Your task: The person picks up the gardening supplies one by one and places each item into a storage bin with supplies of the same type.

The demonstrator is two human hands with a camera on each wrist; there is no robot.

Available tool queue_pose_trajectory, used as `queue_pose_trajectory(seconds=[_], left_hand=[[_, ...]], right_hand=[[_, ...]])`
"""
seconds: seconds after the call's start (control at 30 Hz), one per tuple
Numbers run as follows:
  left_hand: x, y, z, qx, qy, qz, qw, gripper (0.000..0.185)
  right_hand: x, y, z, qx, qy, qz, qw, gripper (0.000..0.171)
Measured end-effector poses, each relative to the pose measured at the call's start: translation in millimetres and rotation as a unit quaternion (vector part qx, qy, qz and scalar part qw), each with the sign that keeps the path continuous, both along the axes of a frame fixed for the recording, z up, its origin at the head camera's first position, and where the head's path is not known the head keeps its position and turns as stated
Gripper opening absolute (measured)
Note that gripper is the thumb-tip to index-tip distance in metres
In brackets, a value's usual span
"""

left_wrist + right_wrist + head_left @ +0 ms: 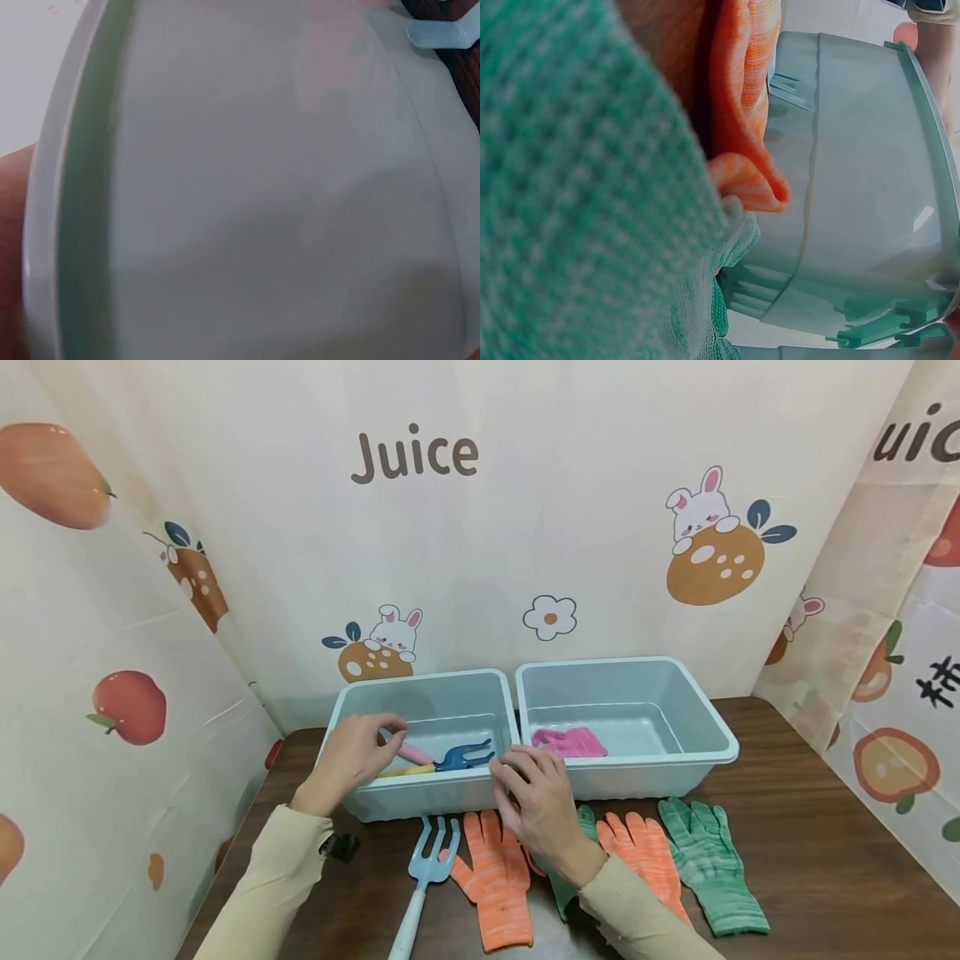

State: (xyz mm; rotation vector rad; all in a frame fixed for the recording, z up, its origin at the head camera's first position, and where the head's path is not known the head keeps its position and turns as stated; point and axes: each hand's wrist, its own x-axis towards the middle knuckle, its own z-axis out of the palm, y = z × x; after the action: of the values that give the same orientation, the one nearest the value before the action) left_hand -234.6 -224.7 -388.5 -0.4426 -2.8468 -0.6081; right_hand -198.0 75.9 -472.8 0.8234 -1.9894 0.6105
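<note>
My left hand (358, 752) is over the left end of the left light-blue bin (442, 795), fingers loosely curved. Just beyond its thumb lies a pink handle (415, 753) inside that bin. Beside the handle rests a small hand fork with blue tines (461, 757) and a yellow grip. At the bin's front right corner, my right hand (538, 797) hovers with loosely bent fingers, their tips right at the rim. Close up, the left wrist view is filled by the bin's pale wall (262, 165).
A second light-blue bin (637, 777) at right holds a pink glove (572, 742). In front lie a light-blue garden fork (430, 867), an orange glove (501, 893), another orange glove (645, 852), a green glove (712, 868) and, partly under my right arm, another green glove (562, 893).
</note>
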Motion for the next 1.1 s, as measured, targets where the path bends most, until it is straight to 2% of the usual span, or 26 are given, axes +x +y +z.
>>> queue_pose_trajectory(seconds=[0.2,0.37,0.47,0.63,0.97,1.1], left_hand=[[9.8,0.6,-0.7,-0.004,0.07,0.004,0.9975,0.02],[17.6,-2.6,-3.2,0.026,0.125,0.008,0.9918,0.018],[22.9,-5.6,-4.1,0.043,0.144,0.012,0.9886,0.016],[33.2,-7.1,-4.4,0.057,0.151,0.009,0.9868,0.015],[54.1,5.0,1.2,0.082,0.163,-0.034,0.9827,0.014],[63.4,11.2,1.8,0.108,0.152,-0.059,0.9807,0.023]], right_hand=[[-0.1,-0.8,-0.1,0.0,0.001,0.001,1.0,0.036],[-0.9,-1.1,-0.7,-0.004,0.001,0.002,1.0,0.035],[-1.1,-1.3,-1.0,-0.005,0.004,0.003,1.0,0.035],[-1.0,-1.3,-0.8,-0.004,0.009,0.003,1.0,0.036],[-2.2,-1.3,-0.8,-0.011,0.014,0.007,1.0,0.034],[-1.7,-0.8,-2.4,-0.012,0.013,0.007,1.0,0.035]])
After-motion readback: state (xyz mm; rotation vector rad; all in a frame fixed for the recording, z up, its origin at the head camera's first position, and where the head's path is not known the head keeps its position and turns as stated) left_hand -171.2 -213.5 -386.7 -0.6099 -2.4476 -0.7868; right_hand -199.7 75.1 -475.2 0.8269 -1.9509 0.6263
